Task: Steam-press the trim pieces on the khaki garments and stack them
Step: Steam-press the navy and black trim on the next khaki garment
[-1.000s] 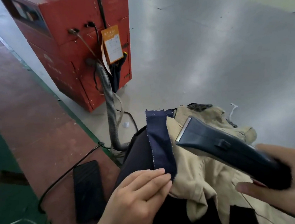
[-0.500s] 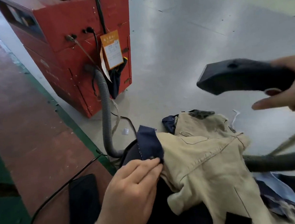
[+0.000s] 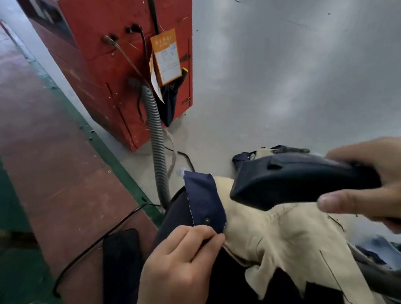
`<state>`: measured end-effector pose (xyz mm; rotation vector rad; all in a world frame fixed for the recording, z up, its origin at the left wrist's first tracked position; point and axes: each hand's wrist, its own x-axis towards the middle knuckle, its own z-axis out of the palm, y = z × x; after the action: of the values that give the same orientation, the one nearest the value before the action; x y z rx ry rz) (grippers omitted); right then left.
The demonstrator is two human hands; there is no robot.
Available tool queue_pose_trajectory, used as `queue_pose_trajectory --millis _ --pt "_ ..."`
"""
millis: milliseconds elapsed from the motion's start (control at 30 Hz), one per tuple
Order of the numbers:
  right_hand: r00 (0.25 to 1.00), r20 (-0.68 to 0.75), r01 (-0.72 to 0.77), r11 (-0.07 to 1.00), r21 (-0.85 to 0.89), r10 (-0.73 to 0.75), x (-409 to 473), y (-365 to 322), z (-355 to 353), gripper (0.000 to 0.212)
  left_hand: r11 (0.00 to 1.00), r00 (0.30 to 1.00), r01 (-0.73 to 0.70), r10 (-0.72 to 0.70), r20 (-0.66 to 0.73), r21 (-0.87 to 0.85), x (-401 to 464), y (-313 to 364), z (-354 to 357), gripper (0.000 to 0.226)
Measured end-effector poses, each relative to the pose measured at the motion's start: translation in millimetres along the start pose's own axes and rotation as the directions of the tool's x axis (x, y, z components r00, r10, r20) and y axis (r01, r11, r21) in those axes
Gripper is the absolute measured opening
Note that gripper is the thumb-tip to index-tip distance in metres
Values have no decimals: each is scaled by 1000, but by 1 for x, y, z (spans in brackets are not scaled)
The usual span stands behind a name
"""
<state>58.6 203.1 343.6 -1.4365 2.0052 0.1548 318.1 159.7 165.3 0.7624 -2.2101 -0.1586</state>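
Holding the steam iron over a khaki garment while you pinch its navy trim.

Beyond both your hands lies the grey pressing table (image 3: 308, 71), with a red machine cabinet (image 3: 120, 62) at its far left and a grey corrugated hose (image 3: 157, 143) hanging from it. The khaki garment (image 3: 285, 238) is spread between your hands, under the iron. Your right hand (image 3: 389, 180) is wrapped around the handle of the dark steam iron (image 3: 293, 180), its nose pointing toward your left hand. Your left hand (image 3: 180, 268) pinches the lower edge of the navy trim piece (image 3: 204, 197), which stands up just above your fingertips.
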Motion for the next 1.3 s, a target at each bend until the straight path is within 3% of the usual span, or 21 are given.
queue_pose_trajectory --millis 33,100,167,367,700,867,1033,1167,1300 --pt "999 -25 20 1000 -17 -21 3 -22 15 88 1000 1000 1 0 20 -2 1 0 -2 13" --pt "997 80 21 1000 -14 -20 -7 -32 43 92 1000 999 -28 28 28 -4 -5 2 -3 18" --pt "997 -79 14 1000 26 -12 -1 -34 54 88 999 998 -43 44 38 -27 -9 5 -7 20" --pt "988 -153 -5 1000 -4 4 6 -45 90 63 995 994 -67 73 75 -80 -16 5 -13 20" --pt "976 -216 2 999 43 8 64 -50 62 53 985 984 -82 104 147 -149 -13 8 -10 20" --pt "973 -204 -103 993 55 112 97 -46 42 58 992 940 -102 123 319 -80 -33 31 -8 22" --pt "960 -279 58 992 109 -26 37 -20 34 69 994 934 -109 98 342 12 -40 36 -9 21" --pt "959 -283 52 995 87 -26 -13 -16 63 75 994 929 -107 100 356 -1 -39 37 -3 20" --pt "980 -195 0 988 -156 -31 -18 -18 96 99 995 933 -95 82 349 20 -38 40 3 19"
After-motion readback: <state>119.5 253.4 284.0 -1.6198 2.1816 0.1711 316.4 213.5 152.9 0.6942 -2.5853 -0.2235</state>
